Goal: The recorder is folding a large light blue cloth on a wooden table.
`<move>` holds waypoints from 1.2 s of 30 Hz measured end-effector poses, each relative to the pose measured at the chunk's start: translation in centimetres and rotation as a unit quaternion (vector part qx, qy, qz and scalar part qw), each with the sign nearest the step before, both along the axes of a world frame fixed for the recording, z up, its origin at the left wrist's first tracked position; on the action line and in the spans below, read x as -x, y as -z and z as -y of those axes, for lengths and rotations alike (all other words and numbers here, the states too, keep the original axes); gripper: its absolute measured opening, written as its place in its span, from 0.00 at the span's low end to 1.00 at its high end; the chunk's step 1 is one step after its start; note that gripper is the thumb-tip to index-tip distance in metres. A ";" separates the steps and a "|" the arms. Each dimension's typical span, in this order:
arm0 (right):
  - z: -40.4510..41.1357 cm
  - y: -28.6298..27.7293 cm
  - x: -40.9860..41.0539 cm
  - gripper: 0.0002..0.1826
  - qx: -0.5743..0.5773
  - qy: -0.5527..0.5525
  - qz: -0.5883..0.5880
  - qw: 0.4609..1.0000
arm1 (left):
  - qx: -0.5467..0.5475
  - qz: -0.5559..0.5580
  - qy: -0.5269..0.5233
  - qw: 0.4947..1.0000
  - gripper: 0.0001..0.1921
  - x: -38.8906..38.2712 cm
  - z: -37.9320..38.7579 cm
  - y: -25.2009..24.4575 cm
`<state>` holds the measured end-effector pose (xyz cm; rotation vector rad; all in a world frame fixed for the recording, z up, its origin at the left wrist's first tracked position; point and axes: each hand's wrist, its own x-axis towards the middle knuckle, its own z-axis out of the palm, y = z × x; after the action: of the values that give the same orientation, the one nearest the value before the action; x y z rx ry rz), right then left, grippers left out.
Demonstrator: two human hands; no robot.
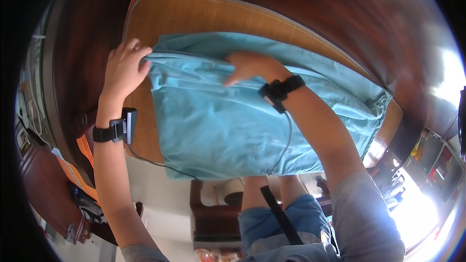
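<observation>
A light blue cloth [211, 123] is spread over a tan mat [189, 11] on a dark wooden seat or bed. A raised fold [189, 58] runs across its upper part, and its right end [380, 103] is gathered. At the left end of that fold, my left hand [125, 63] pinches the cloth's edge between thumb and fingers. My right hand [251, 66], blurred, is over the middle of the fold with thumb and fingers apart. Whether it touches the cloth is hard to tell. The cloth's near edge hangs in front of my legs.
Dark wooden panels [327, 14] rise behind and around the mat. A thin cable [287, 145] runs from the band on my right wrist, another [156, 160] from the left. A dark wooden piece of furniture [218, 222] stands behind me; a shelf [433, 156] is at right.
</observation>
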<state>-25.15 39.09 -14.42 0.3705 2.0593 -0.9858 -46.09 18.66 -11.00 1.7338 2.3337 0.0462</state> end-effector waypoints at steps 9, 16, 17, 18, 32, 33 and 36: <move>-12.1 0.0 -19.9 0.42 -0.079 0.156 0.222 0.959 | 0.053 0.045 -0.013 0.997 0.16 -2.1 -3.8 1.6; -14.3 1.3 -24.9 0.36 -0.148 0.204 0.162 0.954 | 0.031 -0.065 0.034 0.997 0.11 -1.5 -4.0 1.9; -15.2 0.7 -24.8 0.34 -0.171 0.217 0.134 0.952 | 0.043 -0.083 0.018 0.995 0.10 -1.2 -4.3 1.8; -16.8 1.0 -25.9 0.30 -0.120 0.290 0.069 0.947 | 0.035 -0.107 0.012 0.994 0.10 -0.7 -3.9 1.9; -17.1 3.5 -24.9 0.31 -0.247 0.244 0.063 0.936 | 0.219 -0.189 -0.217 0.932 0.23 -4.3 -6.4 7.2; -17.6 3.1 -25.8 0.33 -0.240 0.271 0.079 0.929 | 0.215 -0.186 -0.212 0.935 0.23 -6.1 -7.3 7.0; -19.0 2.6 -30.7 0.38 -0.239 0.234 0.090 0.938 | 0.063 -0.039 -0.072 0.995 0.28 -10.4 -9.5 7.2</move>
<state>5.52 58.08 -17.03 1.2044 2.0641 -0.6623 -35.69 28.13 -18.17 1.5338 2.4563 -0.1435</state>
